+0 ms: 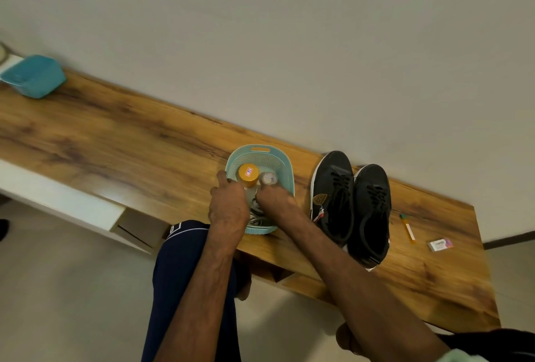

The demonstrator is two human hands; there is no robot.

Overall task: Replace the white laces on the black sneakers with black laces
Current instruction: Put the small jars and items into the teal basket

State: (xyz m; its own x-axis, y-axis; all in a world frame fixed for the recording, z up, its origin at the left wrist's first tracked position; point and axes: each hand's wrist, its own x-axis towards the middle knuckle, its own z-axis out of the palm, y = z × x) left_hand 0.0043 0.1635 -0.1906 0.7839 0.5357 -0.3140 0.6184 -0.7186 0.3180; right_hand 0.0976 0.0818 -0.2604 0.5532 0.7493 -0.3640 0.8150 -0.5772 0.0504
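The basket (260, 149) sat at the table's (115, 144) near edge — left hand (228, 205) over its left rim, right hand (275, 199) on the laces (256, 215) inside, grips unclear. Just right of it stood the black sneakers (350, 205) — the table ran on well to its left.

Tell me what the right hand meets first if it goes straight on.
Probably the pale-lidded jar in the basket, which sits just ahead of the right hand. Depth is unclear.
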